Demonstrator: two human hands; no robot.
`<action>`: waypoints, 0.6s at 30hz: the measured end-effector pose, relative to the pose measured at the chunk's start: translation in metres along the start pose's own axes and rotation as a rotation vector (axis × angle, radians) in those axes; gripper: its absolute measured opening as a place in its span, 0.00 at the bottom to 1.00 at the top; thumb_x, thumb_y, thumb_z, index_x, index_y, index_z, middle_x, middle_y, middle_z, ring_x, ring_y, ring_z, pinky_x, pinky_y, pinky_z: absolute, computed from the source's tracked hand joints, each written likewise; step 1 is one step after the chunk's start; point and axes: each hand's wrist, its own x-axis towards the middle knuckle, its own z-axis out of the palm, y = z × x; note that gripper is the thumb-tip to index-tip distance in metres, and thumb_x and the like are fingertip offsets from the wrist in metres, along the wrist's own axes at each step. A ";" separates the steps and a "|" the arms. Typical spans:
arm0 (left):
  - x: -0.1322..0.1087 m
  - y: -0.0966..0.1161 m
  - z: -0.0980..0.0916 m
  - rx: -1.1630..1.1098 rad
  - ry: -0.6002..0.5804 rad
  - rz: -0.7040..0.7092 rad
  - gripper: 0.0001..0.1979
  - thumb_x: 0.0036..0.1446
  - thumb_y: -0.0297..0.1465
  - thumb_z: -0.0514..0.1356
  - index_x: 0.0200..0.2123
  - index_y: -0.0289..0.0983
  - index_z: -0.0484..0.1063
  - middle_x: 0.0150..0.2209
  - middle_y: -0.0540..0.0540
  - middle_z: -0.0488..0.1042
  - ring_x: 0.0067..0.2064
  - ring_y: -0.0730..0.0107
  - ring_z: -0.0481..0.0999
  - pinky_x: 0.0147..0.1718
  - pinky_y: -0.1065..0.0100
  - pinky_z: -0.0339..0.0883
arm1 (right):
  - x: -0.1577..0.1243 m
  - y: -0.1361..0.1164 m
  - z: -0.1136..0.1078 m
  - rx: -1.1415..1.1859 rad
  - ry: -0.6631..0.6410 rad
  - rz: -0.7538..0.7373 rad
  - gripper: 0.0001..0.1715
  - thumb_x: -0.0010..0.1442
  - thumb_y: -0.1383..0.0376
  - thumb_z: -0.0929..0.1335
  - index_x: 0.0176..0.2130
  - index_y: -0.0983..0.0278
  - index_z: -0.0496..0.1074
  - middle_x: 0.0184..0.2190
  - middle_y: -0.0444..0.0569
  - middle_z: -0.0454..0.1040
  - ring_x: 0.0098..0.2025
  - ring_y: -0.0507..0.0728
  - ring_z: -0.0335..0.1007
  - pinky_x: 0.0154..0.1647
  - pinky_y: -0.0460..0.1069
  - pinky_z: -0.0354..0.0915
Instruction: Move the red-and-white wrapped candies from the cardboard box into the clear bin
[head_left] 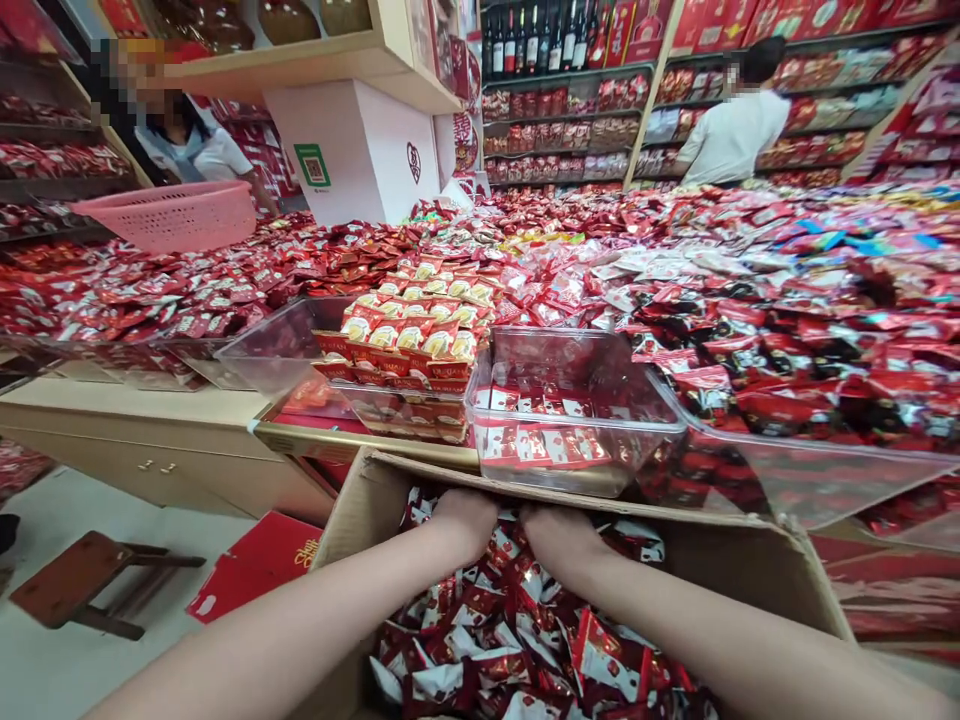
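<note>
Extends both forearms into an open cardboard carton (742, 570), containing a loose heap of red-and-white wrapped packets (495, 620). Places the left hand (465, 525) among the packets near the far wall of the carton. Places the right hand (559, 540) just to its right, also near the far wall, with packets showing in the gap between. Hides the fingers of both hands below the wrists — cannot tell finger spread, wide or narrow, nor any grip on a packet.

Has, just beyond the carton's far edge, a clear plastic tray (585, 424) with small red-and-white pieces lying low inside. Has, left of this tray, stacked red-and-gold packets (412, 335) in neat rows, rising above their container. Has, at right, a larger clear bin (810, 445) heaped with red and black packets.

Includes, farther back at left, a pink perforated basket (180, 215) resting on heaped packets. Includes, on the floor at left, a brown stool (75, 580) and a red box (255, 560) with gold lettering. Includes, in the background, a row of bottles (536, 42) on a shelf — plus a person in a white shirt (739, 140), turned away.
</note>
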 end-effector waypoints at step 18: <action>-0.068 0.019 -0.075 -1.130 0.145 0.012 0.12 0.56 0.38 0.47 0.29 0.35 0.62 0.21 0.50 0.68 0.22 0.75 0.68 0.20 0.75 0.60 | -0.082 0.010 -0.029 1.355 -0.181 -0.138 0.23 0.52 0.47 0.61 0.27 0.65 0.63 0.19 0.43 0.65 0.19 0.46 0.57 0.21 0.42 0.57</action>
